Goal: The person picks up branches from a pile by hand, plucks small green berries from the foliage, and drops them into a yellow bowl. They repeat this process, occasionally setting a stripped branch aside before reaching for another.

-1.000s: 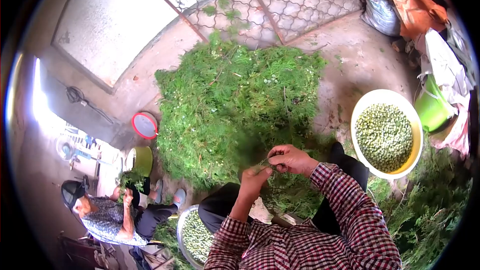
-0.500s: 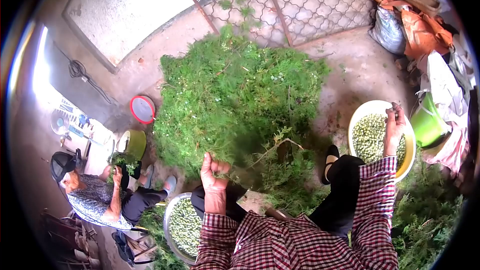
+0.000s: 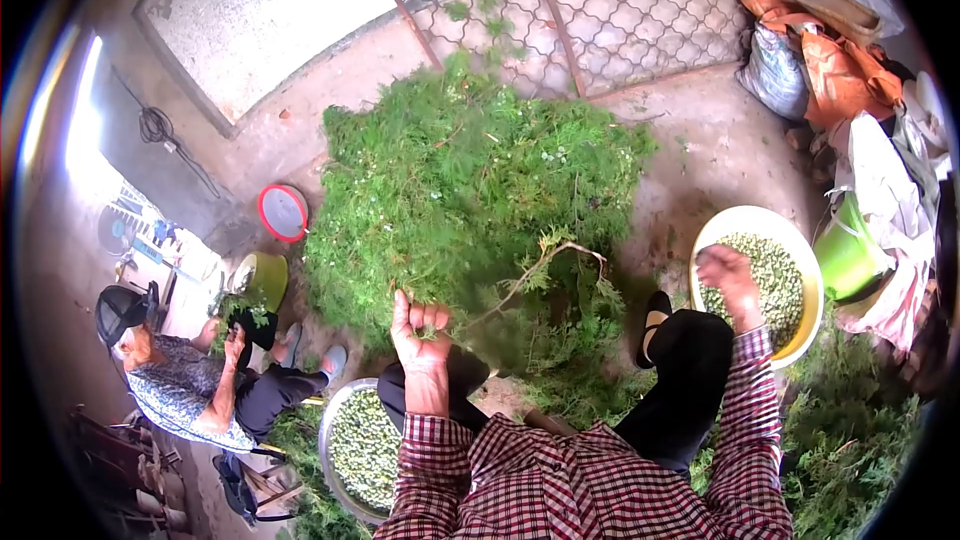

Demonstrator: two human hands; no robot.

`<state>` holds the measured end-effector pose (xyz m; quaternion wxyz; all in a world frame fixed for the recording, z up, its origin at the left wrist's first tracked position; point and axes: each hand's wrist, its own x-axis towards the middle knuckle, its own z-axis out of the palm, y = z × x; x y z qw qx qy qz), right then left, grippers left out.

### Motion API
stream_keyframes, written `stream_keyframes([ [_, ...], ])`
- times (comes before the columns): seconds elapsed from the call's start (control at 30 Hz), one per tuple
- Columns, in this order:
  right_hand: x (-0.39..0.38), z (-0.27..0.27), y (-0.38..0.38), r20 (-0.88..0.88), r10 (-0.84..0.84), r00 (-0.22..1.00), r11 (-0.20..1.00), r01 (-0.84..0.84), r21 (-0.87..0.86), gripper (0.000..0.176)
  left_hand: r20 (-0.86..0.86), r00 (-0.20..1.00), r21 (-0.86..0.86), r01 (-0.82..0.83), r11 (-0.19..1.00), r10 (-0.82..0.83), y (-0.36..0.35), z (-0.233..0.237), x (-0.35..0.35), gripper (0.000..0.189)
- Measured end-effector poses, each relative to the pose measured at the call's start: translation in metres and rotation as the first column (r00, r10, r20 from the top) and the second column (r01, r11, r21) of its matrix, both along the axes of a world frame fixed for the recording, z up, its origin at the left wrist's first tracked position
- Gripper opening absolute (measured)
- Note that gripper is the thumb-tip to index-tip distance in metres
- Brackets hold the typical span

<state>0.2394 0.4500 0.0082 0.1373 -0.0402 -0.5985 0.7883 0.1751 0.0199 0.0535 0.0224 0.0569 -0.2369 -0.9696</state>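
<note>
My left hand (image 3: 422, 338) is closed around the end of a leafy green branch (image 3: 530, 278), whose bare woody stem stretches to the right over the pile. A broad heap of feathery green cuttings (image 3: 450, 180) covers the floor before me. Over the left part of a pale yellow basin (image 3: 815, 290) is my right hand (image 3: 732, 283), its fingers smeared by motion. Small round green berries (image 3: 765, 280) fill much of that basin. Close to my left arm stands a metal basin (image 3: 328, 445), holding similar pale green berries (image 3: 368, 450).
At the left a seated person (image 3: 190, 380) in a dark cap handles green sprigs near a yellow-green bucket (image 3: 268, 283). A red-rimmed round container (image 3: 284, 213) lies beyond. Bags (image 3: 850, 70) and a green bucket (image 3: 850, 250) line the right side; a wire mesh panel (image 3: 650, 30) stands ahead.
My right hand has swung left and slightly down, from the basin's right side to its left part. My left hand keeps its hold on the branch and has shifted slightly up and left.
</note>
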Motion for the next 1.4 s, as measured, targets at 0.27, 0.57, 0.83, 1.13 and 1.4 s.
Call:
stream_keyframes([
  [0.27,0.017,0.025,-0.182,0.019,0.577,0.817,0.612,-0.448,0.652,0.036,-0.049,0.998,0.027,-0.025,0.999,0.026,0.01,0.006,0.002,0.035],
  [0.57,0.022,0.015,-0.226,-0.326,0.333,0.885,0.719,-0.015,0.695,0.012,-0.113,0.993,-0.254,-0.058,0.965,0.03,0.021,0.004,0.013,0.019],
  [0.83,0.009,0.009,-0.21,-0.273,0.264,0.925,0.805,-0.055,0.591,0.014,0.01,0.829,-0.849,0.303,0.434,-0.559,0.05,-0.039,0.049,0.048],
  [1.13,0.003,-0.005,-0.197,-0.007,0.406,0.914,0.87,-0.384,0.31,0.015,0.24,0.777,-0.911,0.388,0.142,-0.582,0.062,-0.037,0.056,0.021],
  [1.4,0.003,0.024,-0.183,-0.025,0.311,0.95,0.946,-0.307,0.1,0.012,0.207,0.764,-0.878,0.42,0.228,-0.61,0.078,-0.025,0.042,0.007],
])
